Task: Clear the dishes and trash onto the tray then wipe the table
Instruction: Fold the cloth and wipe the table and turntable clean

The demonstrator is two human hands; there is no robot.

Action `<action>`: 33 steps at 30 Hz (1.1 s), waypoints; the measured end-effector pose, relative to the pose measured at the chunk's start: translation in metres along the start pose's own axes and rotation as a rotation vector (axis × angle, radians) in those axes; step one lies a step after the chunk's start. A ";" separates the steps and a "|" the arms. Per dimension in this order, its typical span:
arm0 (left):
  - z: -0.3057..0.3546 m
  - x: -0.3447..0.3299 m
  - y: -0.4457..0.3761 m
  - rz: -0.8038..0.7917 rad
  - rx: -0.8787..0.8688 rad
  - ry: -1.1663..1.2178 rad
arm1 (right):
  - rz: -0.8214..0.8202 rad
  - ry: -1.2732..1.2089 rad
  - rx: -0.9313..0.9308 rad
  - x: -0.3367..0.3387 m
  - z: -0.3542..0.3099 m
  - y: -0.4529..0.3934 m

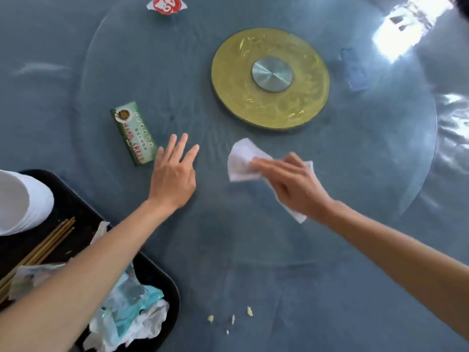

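**Wiping the glass with scraps still out**

Now you are in the wiping step, judging by the layout: your right hand (291, 182) lies flat on a white tissue (242, 161), fingers pressed together over it, pinning it to the glass turntable (152, 59) just below the gold disc (270, 78) at centre frame. Your left hand (173, 174) rests palm down with fingers spread, holding nothing, its thumb side just beside a green box (133, 133) at centre left.

To do this well, keep the whole palm on the tissue so it does not bunch, and let the left hand steady the glass, since it will likely spin under a sideways stroke. Work the strokes towards the tray (157, 270) at lower left, not away from it.

The tissue looks thin and crumpled, one corner sticking out past your fingertips and a tail trailing under your wrist; it will probably tear or ball up if pushed hard.

The tray already carries a white bowl (20, 201), chopsticks (48, 246) and crumpled wrappers (127, 308). Still out on the worktop (317, 301): the green box, a red-and-white lid (166, 5) at top, and small yellow crumbs (250, 311) at the bottom edge, well apart from the tissue.
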State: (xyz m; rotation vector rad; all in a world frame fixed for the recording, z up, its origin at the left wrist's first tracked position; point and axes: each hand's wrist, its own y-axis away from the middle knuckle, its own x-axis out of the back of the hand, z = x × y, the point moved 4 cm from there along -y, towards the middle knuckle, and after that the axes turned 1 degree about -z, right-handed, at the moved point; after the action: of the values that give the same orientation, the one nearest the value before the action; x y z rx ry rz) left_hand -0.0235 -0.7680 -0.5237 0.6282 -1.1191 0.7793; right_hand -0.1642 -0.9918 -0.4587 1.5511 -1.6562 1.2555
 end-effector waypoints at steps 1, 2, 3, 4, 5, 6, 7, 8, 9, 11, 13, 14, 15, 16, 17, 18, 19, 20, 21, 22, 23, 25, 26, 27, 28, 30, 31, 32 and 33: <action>0.014 -0.005 0.005 -0.016 0.057 0.035 | 0.130 0.059 -0.126 0.015 0.031 -0.026; 0.029 -0.011 0.010 -0.037 0.112 0.064 | 0.229 0.122 -0.247 0.028 0.060 -0.048; 0.042 -0.019 0.015 -0.049 0.168 0.089 | 0.278 0.163 -0.366 0.036 0.085 -0.064; 0.051 -0.025 0.019 -0.043 0.215 0.101 | 0.269 0.162 -0.489 0.035 0.105 -0.074; 0.054 -0.029 0.020 -0.022 0.239 0.096 | 0.228 0.156 -0.590 0.026 0.115 -0.076; 0.051 -0.030 0.020 0.005 0.239 0.075 | 0.187 0.155 -0.634 0.013 0.114 -0.075; 0.044 -0.031 0.017 0.023 0.224 0.050 | 0.144 0.160 -0.625 -0.001 0.105 -0.069; 0.035 -0.031 0.014 0.036 0.203 0.033 | 0.105 0.160 -0.558 -0.013 0.088 -0.061; 0.025 -0.030 0.009 0.047 0.183 0.023 | 0.070 0.130 -0.449 -0.024 0.065 -0.049; 0.008 -0.026 -0.001 0.047 0.148 0.022 | -0.024 0.029 -0.199 -0.044 0.010 -0.009; -0.006 -0.019 -0.011 0.050 0.109 0.021 | -0.184 -0.092 0.067 -0.057 -0.049 0.039; -0.013 -0.015 -0.016 0.051 0.087 0.017 | -0.281 -0.150 0.202 -0.060 -0.073 0.058; -0.020 -0.011 -0.021 0.047 0.069 0.012 | -0.366 -0.195 0.319 -0.059 -0.089 0.070; -0.025 -0.006 -0.025 0.048 0.062 0.008 | -0.424 -0.213 0.412 -0.056 -0.092 0.073; -0.029 -0.001 -0.027 0.060 0.077 0.009 | -0.443 -0.200 0.449 -0.051 -0.087 0.065; -0.030 0.003 -0.026 0.081 0.116 0.025 | -0.424 -0.177 0.393 -0.043 -0.072 0.045; -0.025 0.005 -0.021 0.098 0.166 0.060 | -0.365 -0.123 0.253 -0.033 -0.047 0.019; -0.014 0.004 -0.013 0.105 0.197 0.101 | -0.290 -0.047 0.093 -0.024 -0.014 -0.010; 0.002 0.001 -0.002 0.098 0.195 0.139 | -0.178 0.037 -0.065 -0.009 0.020 -0.037; 0.021 -0.006 0.011 0.077 0.171 0.161 | -0.058 0.098 -0.221 0.008 0.056 -0.060; 0.038 -0.014 0.023 0.044 0.148 0.162 | 0.044 0.119 -0.352 0.024 0.088 -0.075; 0.054 -0.028 0.038 0.023 0.134 0.102 | 0.072 0.159 -0.503 0.034 0.124 -0.081; 0.053 -0.031 0.037 0.035 0.136 0.075 | 0.062 0.169 -0.505 0.028 0.124 -0.073; 0.045 -0.031 0.033 0.043 0.136 0.062 | 0.057 0.167 -0.476 0.016 0.112 -0.061; 0.035 -0.031 0.028 0.050 0.127 0.052 | 0.050 0.161 -0.402 0.002 0.090 -0.042; 0.016 -0.027 0.018 0.050 0.084 0.034 | -0.017 0.063 -0.222 -0.024 0.033 0.008; 0.009 -0.024 0.014 0.038 0.060 0.034 | -0.097 -0.018 -0.132 -0.034 0.003 0.038; 0.003 -0.021 0.011 0.030 0.038 0.032 | -0.197 -0.102 -0.032 -0.042 -0.026 0.069; -0.003 -0.017 0.007 0.027 0.018 0.026 | -0.299 -0.169 0.080 -0.047 -0.053 0.096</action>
State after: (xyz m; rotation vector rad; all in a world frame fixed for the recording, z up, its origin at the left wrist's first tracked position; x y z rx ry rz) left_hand -0.0311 -0.7654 -0.5407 0.6174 -1.0996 0.8191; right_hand -0.2587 -0.9327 -0.5024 1.9176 -1.4185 1.0684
